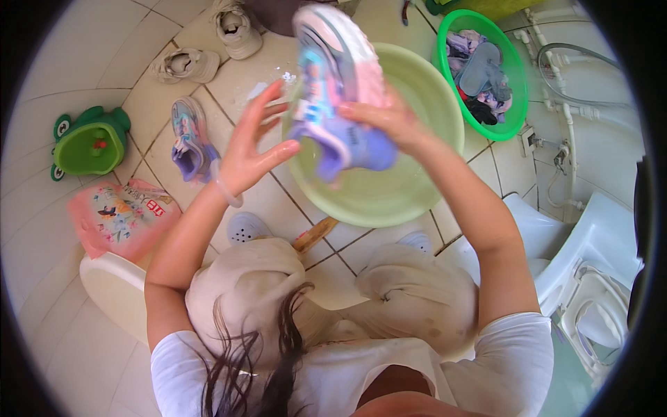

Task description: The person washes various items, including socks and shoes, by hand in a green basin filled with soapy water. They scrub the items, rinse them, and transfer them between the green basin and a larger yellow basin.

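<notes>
My right hand (pixel 388 117) grips a purple, pink and white sneaker (pixel 341 83) around its sole and side, above a large pale green plastic basin (pixel 375 203) with water in it. The shoe is tilted, toe away from me and heel toward me, and somewhat blurred. Left of it, my left hand (pixel 255 143) is raised with its fingers spread and holds nothing; a pale bangle is on that wrist. A similar sneaker (pixel 192 138) stands on the tiles beside that wrist. The wooden handle of a brush or similar tool (pixel 315 233) lies near the basin, its full shape unclear.
Two off-white shoes (pixel 190 65) stand at the back left, near a green frog-shaped potty (pixel 91 148). A pink printed bag (pixel 125 216) rests on a white tub's rim (pixel 112 271). A green basin (pixel 521 78) of clothes and insoles stands back right, near white pipes (pixel 568 130).
</notes>
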Tool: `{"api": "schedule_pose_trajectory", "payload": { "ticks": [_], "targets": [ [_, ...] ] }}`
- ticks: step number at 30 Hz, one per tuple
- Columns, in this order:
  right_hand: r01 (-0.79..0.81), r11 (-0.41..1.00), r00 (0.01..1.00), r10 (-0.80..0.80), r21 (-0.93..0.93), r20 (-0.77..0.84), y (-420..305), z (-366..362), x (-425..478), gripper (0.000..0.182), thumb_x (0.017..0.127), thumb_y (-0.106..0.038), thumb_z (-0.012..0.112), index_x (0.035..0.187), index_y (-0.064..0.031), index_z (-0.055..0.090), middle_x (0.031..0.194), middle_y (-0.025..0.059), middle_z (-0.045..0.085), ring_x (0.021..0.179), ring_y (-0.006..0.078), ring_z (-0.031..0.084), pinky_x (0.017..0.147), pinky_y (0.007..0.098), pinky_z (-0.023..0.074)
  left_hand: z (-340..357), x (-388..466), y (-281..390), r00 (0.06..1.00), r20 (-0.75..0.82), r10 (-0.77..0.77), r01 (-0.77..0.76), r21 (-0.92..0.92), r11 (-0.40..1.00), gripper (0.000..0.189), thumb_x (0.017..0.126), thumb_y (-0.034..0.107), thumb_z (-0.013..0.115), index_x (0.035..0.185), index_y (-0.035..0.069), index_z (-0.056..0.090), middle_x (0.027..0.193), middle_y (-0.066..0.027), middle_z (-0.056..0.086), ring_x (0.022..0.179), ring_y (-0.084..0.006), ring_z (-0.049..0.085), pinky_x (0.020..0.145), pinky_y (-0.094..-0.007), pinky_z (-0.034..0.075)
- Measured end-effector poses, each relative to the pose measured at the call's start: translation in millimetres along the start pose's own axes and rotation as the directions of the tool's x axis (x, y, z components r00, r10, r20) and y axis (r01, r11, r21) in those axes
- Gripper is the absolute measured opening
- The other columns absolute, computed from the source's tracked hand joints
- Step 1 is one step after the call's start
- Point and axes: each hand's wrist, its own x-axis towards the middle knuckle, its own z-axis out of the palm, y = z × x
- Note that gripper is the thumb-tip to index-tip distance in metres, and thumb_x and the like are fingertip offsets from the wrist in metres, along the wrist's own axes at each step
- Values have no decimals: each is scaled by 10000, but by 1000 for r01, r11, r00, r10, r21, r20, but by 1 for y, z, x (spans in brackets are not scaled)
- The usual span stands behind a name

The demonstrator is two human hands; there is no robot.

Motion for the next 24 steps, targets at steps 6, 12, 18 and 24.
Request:
{"api": "schedule_pose_trajectory", "payload": {
  "ticks": [6, 12, 18, 24],
  "targets": [
    [-152, 182, 910, -357, -972, -209, 87, -74, -20, 905, 685, -300, 733, 1426, -446, 235, 1171, 168, 433, 1083, 342, 439, 856, 544, 353, -81, -85, -124, 878, -432, 207, 282, 816, 505, 440, 710, 184, 742, 1047, 8, 519, 1009, -159, 510, 911, -312, 530, 751, -405, 431],
    [-159, -131, 987, 18, -979, -162, 108, -43, -31, 875, 729, -229, 671, 1451, -407, 209, 1166, 167, 463, 1069, 324, 445, 834, 475, 350, -105, -96, -146, 857, -460, 232, 410, 882, 232, 581, 702, 311, 750, 1138, 24, 495, 1007, -153, 568, 963, -335, 531, 844, -464, 380],
    [-132, -182, 990, -72, -974, -121, 127, -45, -29, 858, 733, -215, 663, 1453, -378, 226, 1146, 169, 482, 1058, 317, 457, 804, 449, 354, -121, -90, -153, 887, -459, 54, 456, 888, 49, 414, 771, 303, 700, 1063, 35, 579, 864, -144, 643, 820, -324, 588, 787, -432, 414],
    [-168, -132, 985, -69, -977, -160, 128, -50, -32, 839, 745, -242, 668, 1451, -370, 232, 1173, 175, 465, 1056, 335, 458, 815, 459, 375, -120, -79, -100, 726, -686, -45, 376, 342, 861, 274, 882, 269, 626, 969, 9, 630, 800, -60, 657, 701, -163, 611, 638, -261, 455]
  ]
}}
